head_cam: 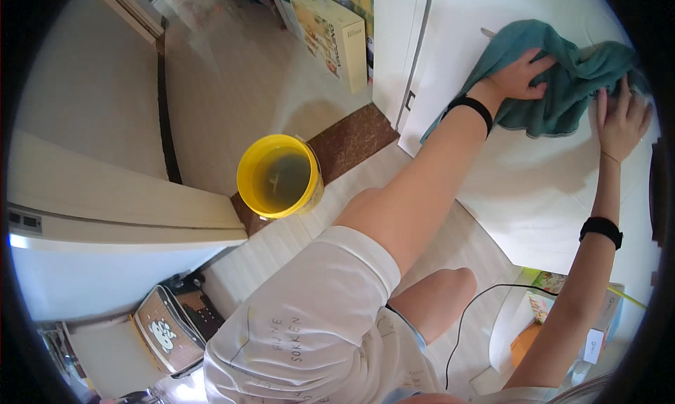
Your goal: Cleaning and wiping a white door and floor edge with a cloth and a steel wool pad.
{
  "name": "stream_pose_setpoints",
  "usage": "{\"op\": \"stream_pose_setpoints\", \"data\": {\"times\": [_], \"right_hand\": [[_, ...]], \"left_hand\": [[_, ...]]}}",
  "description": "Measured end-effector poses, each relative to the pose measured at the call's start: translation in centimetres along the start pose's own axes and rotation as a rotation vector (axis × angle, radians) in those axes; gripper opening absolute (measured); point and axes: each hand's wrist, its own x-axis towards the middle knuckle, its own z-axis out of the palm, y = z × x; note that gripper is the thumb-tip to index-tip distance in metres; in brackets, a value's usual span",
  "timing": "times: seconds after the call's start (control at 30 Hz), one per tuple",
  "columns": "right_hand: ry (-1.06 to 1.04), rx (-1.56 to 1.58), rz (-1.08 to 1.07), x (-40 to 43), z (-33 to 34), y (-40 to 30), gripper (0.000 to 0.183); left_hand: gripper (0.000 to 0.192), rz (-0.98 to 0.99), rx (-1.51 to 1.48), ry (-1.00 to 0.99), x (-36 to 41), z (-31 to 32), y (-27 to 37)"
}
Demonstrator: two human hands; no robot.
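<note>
A teal cloth (pixel 548 103) lies bunched against a broad white door-like panel (pixel 506 166) at the upper right. My left hand (pixel 519 79), with a black band at its wrist, grips the cloth's left part, fingers spread and bent over its folds. Part of the cloth hangs down behind that wrist. Further right, my right hand (pixel 622 116) has its fingertips on the cloth's lower right edge; a black band circles that forearm. A small metallic piece (pixel 488 32) pokes out beside the cloth's upper left edge.
On the floor by a brown threshold (pixel 358 140) stands a yellow bucket (pixel 279 177) with dark, murky liquid. Boxes (pixel 337 40) stand beyond the doorway. A patterned bag (pixel 169 335) is at lower left. A black cable (pixel 461 319) runs near a white container (pixel 501 330) of packages at lower right.
</note>
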Motion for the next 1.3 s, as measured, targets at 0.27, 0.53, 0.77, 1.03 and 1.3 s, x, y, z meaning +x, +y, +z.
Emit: {"op": "stream_pose_setpoints", "data": {"times": [0.27,0.53,0.77,1.03,1.3], "right_hand": [[-0.005,-0.070,-0.030,0.1,0.0,-0.5,0.048],[0.029,0.162,0.120,1.2,-3.0,-3.4,0.047],[0.124,0.292,0.163,2.0,-3.4,-3.7,0.048],[0.066,0.280,0.258,1.3,-3.5,-3.2,0.049],[0.077,0.348,0.185,0.7,-5.6,-1.6,0.042]], "left_hand": [[0.061,-0.060,-0.185,0.000,-2.0,0.1,-0.1],[0.061,-0.065,-0.144,-0.094,-2.6,-0.8,0.0],[0.055,0.166,-0.104,-0.343,6.6,-2.8,-2.6],[0.065,0.295,0.015,-0.031,23.9,-2.1,2.0],[0.052,0.454,0.049,0.068,23.9,-2.9,2.3]]}}
